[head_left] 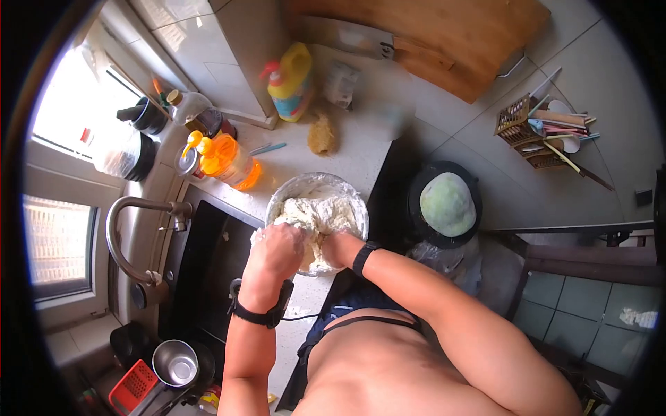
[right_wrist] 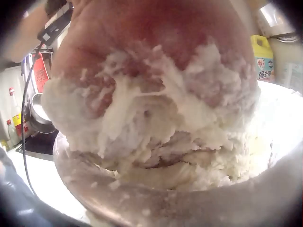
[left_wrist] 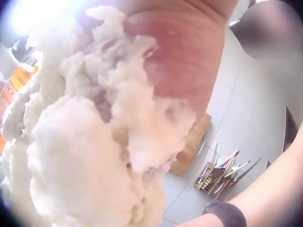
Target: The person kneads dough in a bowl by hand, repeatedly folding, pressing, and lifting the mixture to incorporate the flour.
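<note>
A metal bowl (head_left: pixel 359 208) of sticky, pale dough (head_left: pixel 312 211) stands on the counter beside the sink. At the bowl's near left side my left hand (head_left: pixel 281 249) has its fingers curled into the dough; a thick clump of dough (left_wrist: pixel 80 161) covers its palm and fingers in the left wrist view. My right hand (head_left: pixel 340 248) is inside the bowl's near right part, gripping dough. Its palm (right_wrist: pixel 156 38) is smeared with wet dough (right_wrist: pixel 142 123) in the right wrist view, and its fingertips are buried. The bowl's rim (right_wrist: pixel 156 203) runs below that hand.
Left of the bowl are a sink with a curved faucet (head_left: pixel 121 243) and an orange bottle (head_left: pixel 229 163). Behind it stand a yellow bottle (head_left: pixel 290 83) and a brown sponge (head_left: pixel 321 135). A green rounded item (head_left: pixel 447 204) lies on a dark round surface at right. A steel pot (head_left: pixel 175 362) is at lower left.
</note>
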Available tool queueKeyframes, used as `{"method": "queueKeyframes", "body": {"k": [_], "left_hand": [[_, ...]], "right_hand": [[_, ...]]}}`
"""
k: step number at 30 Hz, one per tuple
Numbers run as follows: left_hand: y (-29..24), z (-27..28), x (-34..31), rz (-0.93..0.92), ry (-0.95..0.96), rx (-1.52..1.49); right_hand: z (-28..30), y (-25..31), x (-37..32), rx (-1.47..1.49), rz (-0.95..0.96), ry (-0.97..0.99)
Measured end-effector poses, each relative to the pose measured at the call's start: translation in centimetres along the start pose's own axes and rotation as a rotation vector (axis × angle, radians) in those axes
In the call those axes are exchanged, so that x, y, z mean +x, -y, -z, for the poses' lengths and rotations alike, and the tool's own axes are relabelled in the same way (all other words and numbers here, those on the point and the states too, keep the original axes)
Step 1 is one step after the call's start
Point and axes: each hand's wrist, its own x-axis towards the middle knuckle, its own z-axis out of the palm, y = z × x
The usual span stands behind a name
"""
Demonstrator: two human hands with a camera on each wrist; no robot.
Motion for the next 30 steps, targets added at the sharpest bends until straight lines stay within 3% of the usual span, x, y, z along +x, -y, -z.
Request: {"method": "queueKeyframes", "body": {"k": [2,3,6,7,10,11,13,16,19,22,26,30], "left_hand": [[0.7,-0.8,1.3,-0.015,-0.047,-0.012],[1.2,-1.4,2.2,-0.031,-0.096,-0.036],[2.9,-4.5,5.8,-0.074,-0.138,-0.096],[3.5,-5.3,6.9,-0.043,-0.025,-0.093],[4.8,-9.5,8.9,-0.139,-0.147,-0.066],[4.6,-10.1,9.4,-0.071,-0.036,-0.081],[4.4,-10.1,9.8,-0.115,0.02,-0.043],[4.0,-9.1,11.3,-0.129,0.168,-0.032],[3.8,-9.5,12.8,-0.035,0.198,-0.129],[4.7,-10.8,15.8,-0.275,0.418,0.141],[5.4,-12.2,17.2,-0.411,0.45,0.235],[5.5,-14.0,18.0,-0.646,0.405,0.538]], "right_hand": [[-0.3,0.2,0.3,-0.023,-0.014,0.02],[-0.5,0.1,0.3,0.024,-0.018,-0.065],[0.5,0.3,-0.1,-0.052,0.01,-0.029],[1.7,0.5,-0.9,-0.047,0.007,0.021],[1.6,0.2,0.0,-0.039,0.024,0.085],[1.2,0.1,0.4,-0.033,0.023,0.093],[0.4,0.2,1.0,-0.005,-0.005,0.069],[1.1,0.4,0.6,-0.073,-0.013,0.195],[-2.7,-0.1,2.4,-0.004,-0.047,-0.117],[-0.9,0.1,0.5,-0.081,0.02,-0.015],[-0.4,0.2,0.3,-0.012,0.013,0.047],[0.1,0.4,0.0,-0.032,0.008,0.062]]}}
